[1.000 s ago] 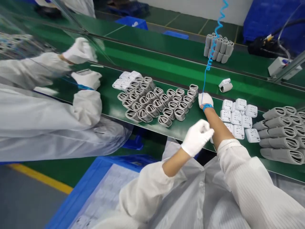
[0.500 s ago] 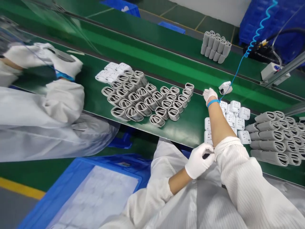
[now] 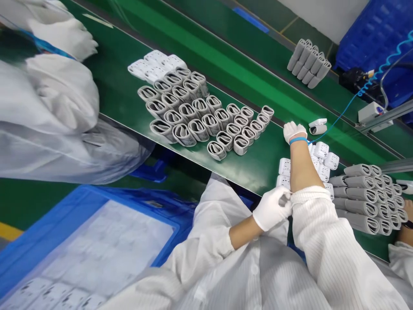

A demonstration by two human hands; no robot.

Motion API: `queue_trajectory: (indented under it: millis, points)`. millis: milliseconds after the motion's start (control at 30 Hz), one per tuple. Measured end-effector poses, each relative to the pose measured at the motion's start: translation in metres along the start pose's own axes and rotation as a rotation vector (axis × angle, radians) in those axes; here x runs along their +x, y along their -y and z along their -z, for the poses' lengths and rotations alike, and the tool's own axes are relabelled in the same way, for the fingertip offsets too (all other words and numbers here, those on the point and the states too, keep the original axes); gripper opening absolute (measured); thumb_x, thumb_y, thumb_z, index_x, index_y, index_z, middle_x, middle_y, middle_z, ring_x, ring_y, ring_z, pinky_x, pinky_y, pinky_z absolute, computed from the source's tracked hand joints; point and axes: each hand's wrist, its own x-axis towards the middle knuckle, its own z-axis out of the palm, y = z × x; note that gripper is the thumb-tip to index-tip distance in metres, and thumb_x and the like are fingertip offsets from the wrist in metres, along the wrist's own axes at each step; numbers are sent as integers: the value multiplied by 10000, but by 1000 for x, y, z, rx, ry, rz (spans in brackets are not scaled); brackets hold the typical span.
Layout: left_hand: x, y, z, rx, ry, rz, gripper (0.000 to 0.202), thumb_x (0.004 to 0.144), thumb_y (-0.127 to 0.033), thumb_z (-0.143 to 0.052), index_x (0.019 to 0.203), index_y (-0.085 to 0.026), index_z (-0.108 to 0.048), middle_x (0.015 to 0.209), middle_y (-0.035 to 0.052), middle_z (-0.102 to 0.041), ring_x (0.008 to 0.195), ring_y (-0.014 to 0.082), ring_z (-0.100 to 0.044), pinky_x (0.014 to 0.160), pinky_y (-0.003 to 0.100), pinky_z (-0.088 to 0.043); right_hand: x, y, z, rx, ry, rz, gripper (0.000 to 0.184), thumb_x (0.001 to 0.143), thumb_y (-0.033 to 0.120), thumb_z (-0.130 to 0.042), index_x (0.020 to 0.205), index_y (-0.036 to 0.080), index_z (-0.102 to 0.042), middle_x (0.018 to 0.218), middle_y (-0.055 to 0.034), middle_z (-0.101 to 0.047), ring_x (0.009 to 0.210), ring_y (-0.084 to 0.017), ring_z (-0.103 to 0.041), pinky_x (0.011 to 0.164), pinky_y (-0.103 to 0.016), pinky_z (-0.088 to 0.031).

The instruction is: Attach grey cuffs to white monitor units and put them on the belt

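Note:
My left hand (image 3: pixel 271 208), in a white glove, pinches the cuff of my right sleeve (image 3: pixel 306 198) near the elbow. My right arm stretches out over the green belt (image 3: pixel 129 99). My right hand (image 3: pixel 293 130), gloved with a blue wrist strap (image 3: pixel 297 140), rests curled on the belt beside a lone grey and white part (image 3: pixel 317 126); I cannot see anything in it. White square parts (image 3: pixel 322 155) lie under and beside my forearm. Rows of grey sleeves (image 3: pixel 196 116) stand to the left of my hand.
A stack of long grey sleeves (image 3: pixel 368 193) lies at the right, another group (image 3: pixel 308 62) on the far belt. A co-worker in white (image 3: pixel 48 94) sits at the left. A blue crate with a clear bag (image 3: pixel 90 249) is below. A coiled blue cord (image 3: pixel 371 82) runs to the wrist strap.
My left hand moved from mid forearm back to the right sleeve cuff and gripped it. My right hand slid a little right, toward the lone part. The view tilted.

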Motion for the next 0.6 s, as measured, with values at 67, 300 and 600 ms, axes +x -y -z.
queue_trajectory:
  millis: [67,300,600]
  points:
    - [3,-3,1,48,-13,5,121,793,-144,-664,857,-220,-595,862,-22,-690,752,126,-666,748,236,-563,-2,0,-1,5,-3,-1,640,1112,409,-122,1489,188,-589,1418,-152,-691,1241,-167,-725,1020,-357,-630]
    - [7,-13,-4,-53,19,244,236,810,-129,-738,960,-245,-596,850,-58,-718,834,146,-711,771,233,-544,-7,-1,0,13,-13,10,666,1108,403,-88,1497,196,-587,1472,-148,-666,1279,-162,-713,1021,-358,-626]
    - [22,-15,9,181,-93,82,262,873,-69,-613,1066,-245,-631,1016,-18,-734,895,147,-692,884,254,-551,-17,-2,-6,12,-31,0,649,1112,442,-129,1491,195,-594,1476,-143,-665,1314,-167,-692,1075,-375,-598]
